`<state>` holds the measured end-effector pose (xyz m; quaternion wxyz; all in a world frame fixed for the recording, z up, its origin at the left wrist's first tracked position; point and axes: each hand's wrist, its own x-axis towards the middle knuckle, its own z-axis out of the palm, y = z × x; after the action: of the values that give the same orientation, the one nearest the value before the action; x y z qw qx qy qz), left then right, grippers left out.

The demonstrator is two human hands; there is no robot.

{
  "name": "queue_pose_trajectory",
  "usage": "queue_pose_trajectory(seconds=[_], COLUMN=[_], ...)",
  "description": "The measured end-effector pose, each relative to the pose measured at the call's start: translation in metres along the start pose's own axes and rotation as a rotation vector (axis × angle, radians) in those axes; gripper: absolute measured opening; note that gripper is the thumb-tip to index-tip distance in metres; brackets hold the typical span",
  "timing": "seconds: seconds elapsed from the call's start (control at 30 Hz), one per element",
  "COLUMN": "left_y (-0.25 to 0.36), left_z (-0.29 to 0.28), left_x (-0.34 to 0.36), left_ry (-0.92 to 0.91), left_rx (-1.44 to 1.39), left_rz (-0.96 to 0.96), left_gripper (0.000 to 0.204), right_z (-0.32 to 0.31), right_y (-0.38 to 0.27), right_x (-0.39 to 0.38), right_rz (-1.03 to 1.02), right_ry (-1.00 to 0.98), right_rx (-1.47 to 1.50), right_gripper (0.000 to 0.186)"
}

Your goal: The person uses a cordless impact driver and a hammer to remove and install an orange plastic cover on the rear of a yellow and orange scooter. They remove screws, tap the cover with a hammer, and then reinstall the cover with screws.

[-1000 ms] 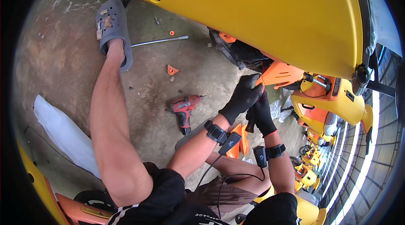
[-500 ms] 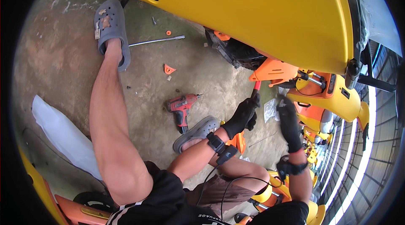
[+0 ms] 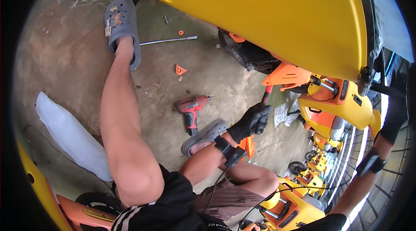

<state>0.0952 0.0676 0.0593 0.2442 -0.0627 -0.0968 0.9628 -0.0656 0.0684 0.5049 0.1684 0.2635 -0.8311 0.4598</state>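
My left hand (image 3: pixel 253 120), in a black glove, is closed around a tool with a red-and-black handle (image 3: pixel 267 95). The tool's far end is out of sight behind an orange plastic fender (image 3: pixel 287 76) on a yellow scooter (image 3: pixel 299 14). At the far right, my right hand (image 3: pixel 395 109), also in a dark glove, is raised near the scooter's black handlebar (image 3: pixel 383 89). Its fingers are dark and smeared, so I cannot make out their pose.
A red cordless drill (image 3: pixel 191 110) lies on the concrete floor, near a small orange triangular piece (image 3: pixel 180 69) and a long metal rod (image 3: pixel 169 40). White sheeting (image 3: pixel 71 135) lies at left. Clear plastic bags (image 3: pixel 281 115) and more yellow scooters (image 3: pixel 336 101) are at right.
My right hand has moved from beside the left hand out to the far right, up by the handlebar. My left hand keeps its grip on the tool. The view has shifted slightly.
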Motion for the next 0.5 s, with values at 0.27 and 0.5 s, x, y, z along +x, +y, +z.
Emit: queue_pose_trajectory(seconds=[0.27, 0.5], left_y=[-0.008, -0.009], left_z=[0.008, 0.053], left_x=[0.009, 0.028], left_ry=[-0.207, -0.085], left_rx=[-0.292, -0.464], left_rz=[0.023, 0.037], left_gripper=[0.03, 0.034], right_z=[-0.012, -0.004], right_y=[0.0, -0.01], right_x=[0.004, -0.001], right_rz=[-0.093, -0.138], right_ry=[-0.141, -0.177], right_rx=[-0.134, -0.396], right_gripper=[0.047, 0.043])
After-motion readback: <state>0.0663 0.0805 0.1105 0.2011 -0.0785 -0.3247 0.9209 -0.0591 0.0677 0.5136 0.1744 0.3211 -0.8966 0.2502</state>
